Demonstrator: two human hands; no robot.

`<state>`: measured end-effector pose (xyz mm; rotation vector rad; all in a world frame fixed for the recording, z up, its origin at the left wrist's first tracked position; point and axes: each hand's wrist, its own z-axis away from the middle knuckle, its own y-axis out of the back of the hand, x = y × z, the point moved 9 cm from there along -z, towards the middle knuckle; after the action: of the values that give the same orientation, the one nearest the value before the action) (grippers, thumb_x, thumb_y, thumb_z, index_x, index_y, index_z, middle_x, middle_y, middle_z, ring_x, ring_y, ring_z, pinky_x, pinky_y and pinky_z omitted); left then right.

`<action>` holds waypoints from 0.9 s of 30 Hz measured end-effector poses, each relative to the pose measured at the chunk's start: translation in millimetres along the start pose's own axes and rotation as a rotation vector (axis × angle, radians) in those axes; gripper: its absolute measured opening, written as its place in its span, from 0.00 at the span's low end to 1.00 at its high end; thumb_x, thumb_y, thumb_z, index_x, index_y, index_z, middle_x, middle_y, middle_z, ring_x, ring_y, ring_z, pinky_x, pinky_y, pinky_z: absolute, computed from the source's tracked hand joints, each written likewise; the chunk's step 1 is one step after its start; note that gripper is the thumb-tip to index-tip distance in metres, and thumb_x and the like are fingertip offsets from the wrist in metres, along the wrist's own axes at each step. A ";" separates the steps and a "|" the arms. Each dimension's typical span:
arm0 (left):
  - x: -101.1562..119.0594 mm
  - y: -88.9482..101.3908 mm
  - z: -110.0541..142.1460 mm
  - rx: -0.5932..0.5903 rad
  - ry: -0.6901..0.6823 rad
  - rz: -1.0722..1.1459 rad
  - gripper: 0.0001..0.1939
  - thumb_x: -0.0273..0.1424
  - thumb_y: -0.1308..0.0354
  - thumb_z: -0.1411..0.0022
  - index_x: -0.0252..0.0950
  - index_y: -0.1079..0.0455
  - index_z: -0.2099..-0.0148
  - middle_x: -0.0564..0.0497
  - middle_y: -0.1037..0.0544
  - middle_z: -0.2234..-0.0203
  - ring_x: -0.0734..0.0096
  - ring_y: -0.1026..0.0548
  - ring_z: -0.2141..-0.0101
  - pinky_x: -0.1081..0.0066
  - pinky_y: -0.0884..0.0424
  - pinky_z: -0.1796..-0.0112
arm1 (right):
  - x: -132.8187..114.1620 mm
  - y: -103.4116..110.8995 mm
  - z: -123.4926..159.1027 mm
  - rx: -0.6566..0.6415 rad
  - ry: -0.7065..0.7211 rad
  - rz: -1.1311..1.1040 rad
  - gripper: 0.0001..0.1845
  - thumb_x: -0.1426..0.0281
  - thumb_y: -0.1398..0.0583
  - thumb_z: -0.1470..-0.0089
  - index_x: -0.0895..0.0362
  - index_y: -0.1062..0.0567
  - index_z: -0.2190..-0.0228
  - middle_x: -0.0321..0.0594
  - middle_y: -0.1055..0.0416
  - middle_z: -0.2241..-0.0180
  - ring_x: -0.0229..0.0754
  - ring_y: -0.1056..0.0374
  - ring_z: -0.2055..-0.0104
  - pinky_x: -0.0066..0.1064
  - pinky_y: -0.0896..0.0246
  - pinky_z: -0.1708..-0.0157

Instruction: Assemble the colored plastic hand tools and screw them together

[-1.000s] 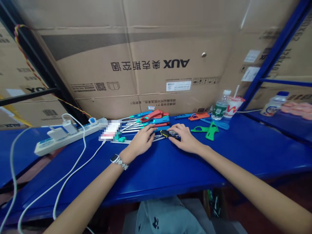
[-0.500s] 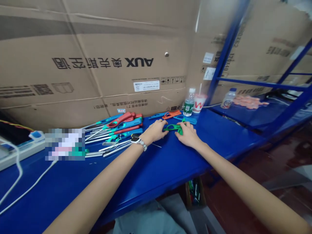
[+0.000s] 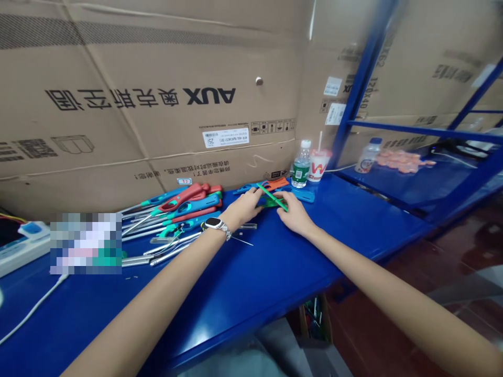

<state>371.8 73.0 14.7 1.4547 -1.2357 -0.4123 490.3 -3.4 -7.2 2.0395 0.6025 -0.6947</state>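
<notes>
Between my two hands are green plastic lighter casing pieces. My right hand [image 3: 295, 210] grips a green casing half [image 3: 277, 199], turned edge-on so that it shows as a slanting narrow strip. Under it, another green casing half [image 3: 269, 202] is low over the table, partly hidden by the fingers. My left hand [image 3: 244, 205], wearing a watch and bracelet at the wrist, has its thumb and fingers closed at the left end of this lower piece. Just behind the hands lie an orange casing piece [image 3: 277, 183] and blue casing pieces [image 3: 302, 194].
Long-nosed lighters [image 3: 188, 201] with red and blue handles are piled left of my hands. A water bottle [image 3: 300, 165] and a cup with a straw [image 3: 318, 166] stand behind on the blue table [image 3: 243, 283]. A large cardboard box [image 3: 157, 63] forms the back; a power strip [image 3: 23, 251] lies left.
The right hand has raised and turned one green casing piece, which now slants edge-on above the other. Both hands stay close together; the view has shifted slightly right.
</notes>
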 end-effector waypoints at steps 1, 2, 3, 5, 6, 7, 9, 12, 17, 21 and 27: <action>1.4 8.7 7.1 0.021 -0.003 -0.030 0.19 0.25 0.39 0.37 0.37 0.31 0.44 0.39 0.27 0.47 0.50 0.23 0.49 0.54 0.29 0.45 | -3.2 0.7 -0.6 0.022 0.008 -0.050 0.27 0.80 0.45 0.52 0.53 0.27 0.51 0.45 0.28 0.51 0.48 0.28 0.49 0.47 0.34 0.45; 2.9 17.5 15.5 0.034 -0.012 -0.067 0.18 0.26 0.40 0.35 0.37 0.31 0.44 0.39 0.27 0.47 0.51 0.22 0.50 0.55 0.29 0.45 | -8.1 0.4 -0.7 0.035 0.019 -0.110 0.27 0.80 0.47 0.51 0.53 0.27 0.51 0.45 0.27 0.50 0.47 0.28 0.48 0.45 0.33 0.46; 3.7 26.7 25.6 0.044 -0.023 -0.098 0.17 0.27 0.41 0.34 0.38 0.31 0.44 0.40 0.27 0.48 0.52 0.22 0.50 0.56 0.28 0.46 | -14.7 -0.9 -0.5 0.042 0.033 -0.175 0.26 0.80 0.48 0.51 0.53 0.27 0.51 0.45 0.26 0.50 0.47 0.28 0.48 0.44 0.32 0.48; 3.1 49.6 51.5 0.099 -0.046 -0.132 0.17 0.29 0.43 0.31 0.38 0.32 0.41 0.41 0.26 0.47 0.53 0.22 0.50 0.56 0.28 0.46 | -33.1 -7.8 1.0 0.020 0.066 -0.298 0.23 0.78 0.48 0.49 0.53 0.27 0.53 0.43 0.24 0.52 0.46 0.27 0.51 0.41 0.31 0.52; 1.9 62.6 67.8 0.143 -0.061 -0.130 0.17 0.30 0.43 0.30 0.39 0.32 0.40 0.41 0.27 0.46 0.53 0.23 0.48 0.56 0.28 0.45 | -44.2 -12.7 2.1 0.004 0.082 -0.347 0.20 0.76 0.47 0.49 0.53 0.26 0.55 0.42 0.23 0.54 0.45 0.26 0.55 0.41 0.31 0.54; 0.1 74.0 85.9 0.175 -0.074 -0.125 0.18 0.31 0.43 0.29 0.40 0.32 0.39 0.42 0.27 0.44 0.53 0.24 0.46 0.56 0.28 0.44 | -56.1 -19.9 3.3 -0.031 0.095 -0.384 0.18 0.75 0.47 0.49 0.53 0.26 0.57 0.41 0.23 0.57 0.45 0.26 0.58 0.40 0.31 0.55; -6.8 92.2 126.6 0.216 -0.059 -0.124 0.17 0.33 0.45 0.28 0.41 0.32 0.39 0.43 0.26 0.44 0.54 0.25 0.44 0.55 0.29 0.43 | -81.2 -36.6 5.6 -0.094 0.124 -0.433 0.14 0.74 0.45 0.51 0.54 0.25 0.62 0.39 0.23 0.62 0.45 0.26 0.61 0.39 0.31 0.57; -19.3 104.9 190.7 0.223 0.037 -0.095 0.17 0.37 0.45 0.27 0.44 0.31 0.39 0.45 0.25 0.43 0.54 0.24 0.45 0.55 0.27 0.43 | -115.6 -70.3 8.5 -0.216 0.145 -0.487 0.11 0.73 0.45 0.52 0.54 0.25 0.66 0.37 0.23 0.67 0.43 0.28 0.65 0.36 0.32 0.62; -27.0 99.3 268.3 0.163 0.207 -0.069 0.16 0.38 0.44 0.28 0.43 0.31 0.40 0.46 0.22 0.47 0.55 0.22 0.49 0.56 0.25 0.48 | -158.7 -127.3 13.6 -0.370 0.155 -0.491 0.08 0.73 0.45 0.54 0.55 0.27 0.69 0.35 0.25 0.72 0.41 0.29 0.70 0.34 0.34 0.66; -17.7 102.9 284.8 0.129 0.200 -0.187 0.15 0.39 0.40 0.30 0.40 0.29 0.44 0.46 0.20 0.53 0.53 0.24 0.51 0.54 0.26 0.50 | -180.7 -151.4 18.3 -0.396 0.181 -0.439 0.09 0.75 0.43 0.53 0.56 0.25 0.68 0.39 0.21 0.67 0.44 0.25 0.64 0.37 0.32 0.59; -27.5 146.8 265.9 0.308 0.116 -0.447 0.17 0.33 0.41 0.30 0.38 0.31 0.41 0.41 0.27 0.44 0.49 0.30 0.44 0.50 0.31 0.46 | -191.9 -164.8 10.2 -0.426 0.234 -0.362 0.11 0.78 0.42 0.48 0.56 0.22 0.64 0.41 0.19 0.64 0.44 0.24 0.61 0.39 0.32 0.55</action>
<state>81.3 -12.9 50.0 2.0014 -0.9027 -0.4397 242.7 41.0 20.8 1.6367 1.1708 -0.4791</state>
